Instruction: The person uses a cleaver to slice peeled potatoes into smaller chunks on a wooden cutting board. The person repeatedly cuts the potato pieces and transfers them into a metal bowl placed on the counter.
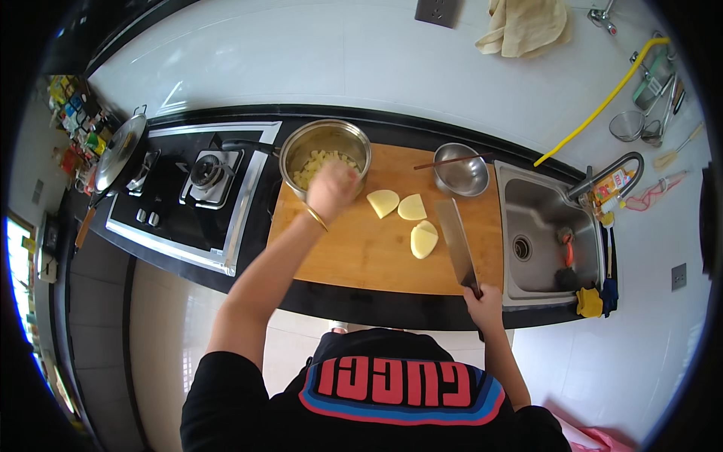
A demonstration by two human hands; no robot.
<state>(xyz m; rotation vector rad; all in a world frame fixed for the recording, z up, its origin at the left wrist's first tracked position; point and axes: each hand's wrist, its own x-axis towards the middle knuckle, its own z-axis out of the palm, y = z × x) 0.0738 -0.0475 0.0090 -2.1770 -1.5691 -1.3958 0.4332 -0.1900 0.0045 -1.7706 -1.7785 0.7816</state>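
Note:
My left hand is over the near rim of a steel saucepan, its fingers blurred; whether they hold anything is hidden. Pale diced potato lies in the bottom of the pan. By its handle, my right hand grips a cleaver, the blade resting along the right part of a wooden cutting board. Between the hands lie several cut potato pieces: one potato piece near the pan, another potato piece beside it, and an overlapping pair of potato slices closer to me.
A steel bowl with chopsticks across it stands at the board's back right. Rightward is a sink with a faucet. The gas stove is to the left, with a lidded wok at its far end.

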